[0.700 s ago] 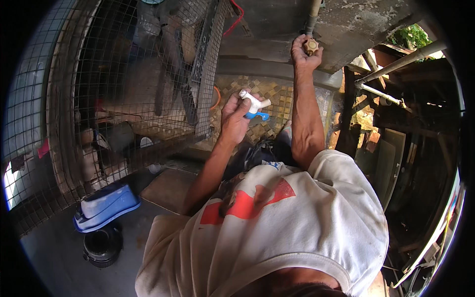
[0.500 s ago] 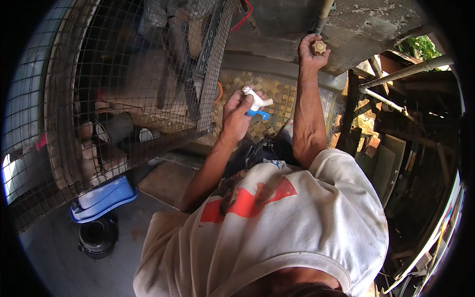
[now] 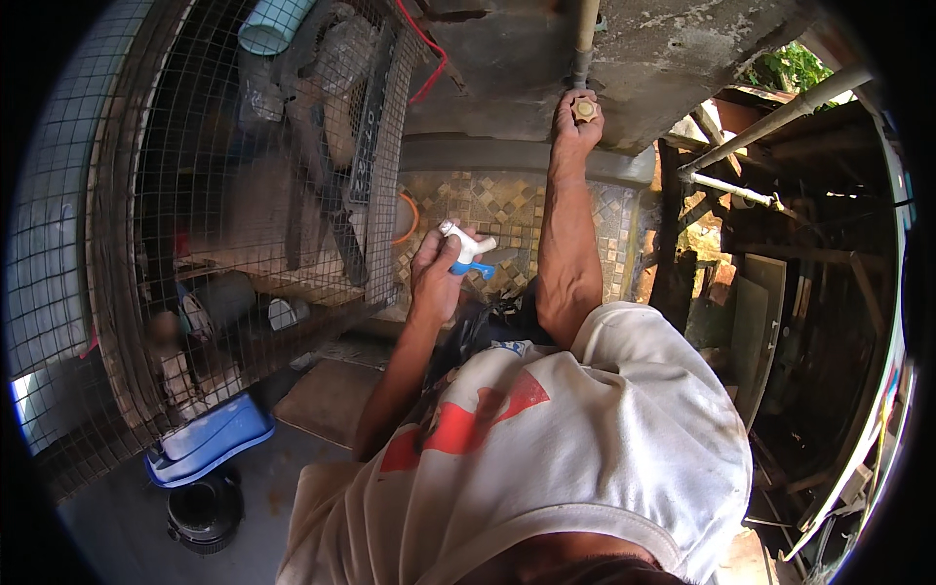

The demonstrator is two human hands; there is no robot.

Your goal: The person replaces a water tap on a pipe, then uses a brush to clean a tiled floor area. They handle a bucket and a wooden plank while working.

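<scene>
My left hand (image 3: 435, 265) is closed around a white plastic faucet (image 3: 470, 245) with a blue lever handle (image 3: 478, 269). The faucet is loose in the hand, its threaded end tilted up and its spout pointing right. Farther off, my right arm reaches up to the wall, where my right hand (image 3: 573, 136) wraps a tap with a beige star-shaped knob (image 3: 585, 110). That tap sits at the lower end of a pipe (image 3: 586, 37) with a grey fitting. My fingers and palm hide the tap's body.
A wire-mesh cage (image 3: 224, 185) with a wooden frame stands close on the left. Beneath it are a blue plastic tray (image 3: 219, 441) and a round black object (image 3: 205, 512). Patterned tiles (image 3: 497, 205) lie beyond my hands. At right are a pole (image 3: 799, 112) and leaning boards (image 3: 765, 322).
The whole view has shifted, so both hands and the surroundings appear lower and farther left. Both grips look the same: faucet in the left hand, right hand at the knobbed tap.
</scene>
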